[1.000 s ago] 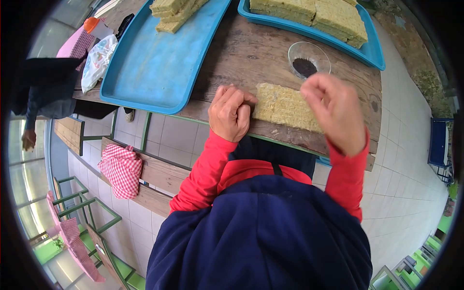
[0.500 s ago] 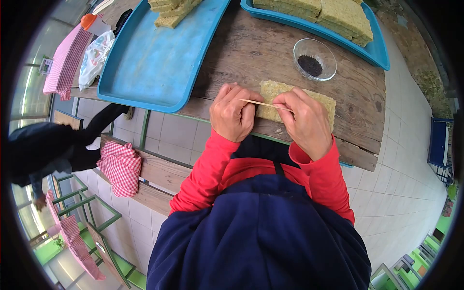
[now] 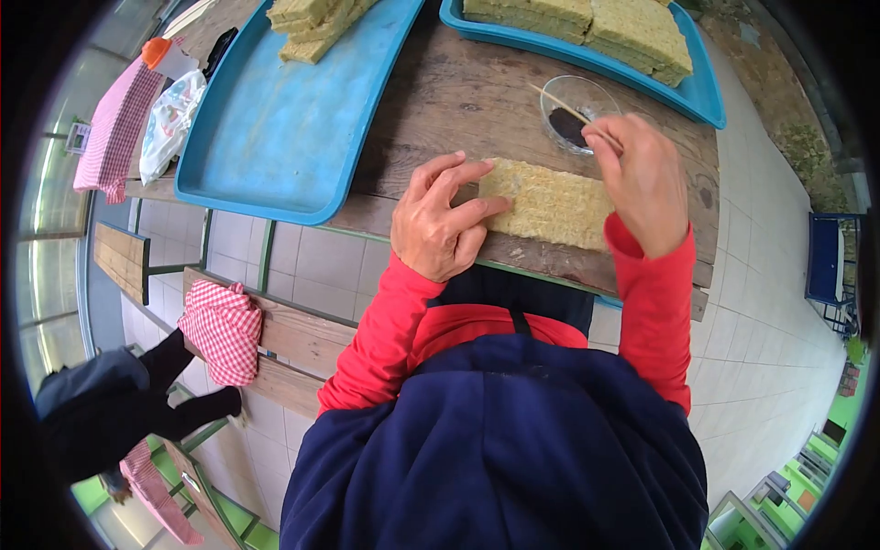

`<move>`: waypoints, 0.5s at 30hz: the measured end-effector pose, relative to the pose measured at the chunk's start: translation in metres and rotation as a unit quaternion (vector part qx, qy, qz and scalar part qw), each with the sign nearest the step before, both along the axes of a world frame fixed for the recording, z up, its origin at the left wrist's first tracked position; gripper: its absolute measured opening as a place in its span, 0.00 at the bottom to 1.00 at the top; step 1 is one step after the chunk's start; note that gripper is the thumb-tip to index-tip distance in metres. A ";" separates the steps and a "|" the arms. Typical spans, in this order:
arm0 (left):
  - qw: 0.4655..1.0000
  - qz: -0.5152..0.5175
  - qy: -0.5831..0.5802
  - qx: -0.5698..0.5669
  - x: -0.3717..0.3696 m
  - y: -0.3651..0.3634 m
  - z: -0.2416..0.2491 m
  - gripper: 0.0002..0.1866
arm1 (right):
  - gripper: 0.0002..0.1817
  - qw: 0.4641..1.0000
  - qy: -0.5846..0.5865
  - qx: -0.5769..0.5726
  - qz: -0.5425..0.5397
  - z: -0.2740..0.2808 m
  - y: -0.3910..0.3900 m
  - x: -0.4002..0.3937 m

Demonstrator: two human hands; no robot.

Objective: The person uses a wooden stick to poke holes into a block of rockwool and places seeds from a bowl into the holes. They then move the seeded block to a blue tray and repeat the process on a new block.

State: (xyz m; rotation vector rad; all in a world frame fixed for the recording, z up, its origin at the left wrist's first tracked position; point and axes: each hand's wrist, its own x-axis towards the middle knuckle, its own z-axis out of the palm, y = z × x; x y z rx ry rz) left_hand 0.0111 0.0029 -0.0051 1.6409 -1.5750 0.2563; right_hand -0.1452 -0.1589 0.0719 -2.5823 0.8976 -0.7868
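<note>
A yellowish, fibrous rockwool slab lies flat near the table's front edge. My left hand rests at its left end, fingers apart, with the fingertips on the slab's edge and top. Pinched in my right hand is a thin wooden skewer, its tip pointing up and to the left. The skewer passes over a clear glass bowl that contains dark, fine grains. My right wrist covers the slab's right end.
A blue tray on the left bears several slabs; another blue tray behind the bowl holds stacked slabs. A white plastic bag lies left. A person walks past a bench with a checked cloth.
My right hand has moved right and up with the skewer, over to the bowl. My left hand has let go of the skewer and spread onto the slab. The person has moved along the bench.
</note>
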 end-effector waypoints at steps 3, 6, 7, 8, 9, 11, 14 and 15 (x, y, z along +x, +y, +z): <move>1.000 0.000 -0.002 -0.003 0.001 -0.001 0.001 0.18 | 0.05 0.995 0.096 -0.019 0.007 -0.003 -0.024 0.011; 1.000 0.001 0.009 -0.022 0.002 0.000 0.002 0.19 | 0.05 0.984 0.177 -0.014 0.008 -0.009 -0.037 0.025; 1.000 0.002 0.008 -0.022 0.002 -0.001 0.003 0.19 | 0.06 0.978 0.208 -0.004 -0.002 -0.010 -0.039 0.030; 0.999 0.013 0.021 -0.029 0.002 -0.001 0.002 0.20 | 0.06 0.971 0.239 0.007 -0.012 -0.011 -0.041 0.034; 0.998 0.024 0.034 -0.036 0.002 -0.001 0.002 0.21 | 0.06 0.971 0.238 0.008 -0.010 -0.012 -0.044 0.037; 0.998 0.029 0.039 -0.046 0.003 -0.001 0.001 0.21 | 0.06 0.965 0.262 0.000 -0.008 -0.015 -0.049 0.039; 0.996 0.043 0.048 -0.063 0.002 -0.002 -0.001 0.21 | 0.06 0.969 0.243 -0.028 -0.017 -0.014 -0.049 0.038; 0.995 0.054 0.052 -0.070 0.001 -0.003 -0.002 0.21 | 0.06 0.969 0.243 -0.027 -0.017 -0.010 -0.046 0.036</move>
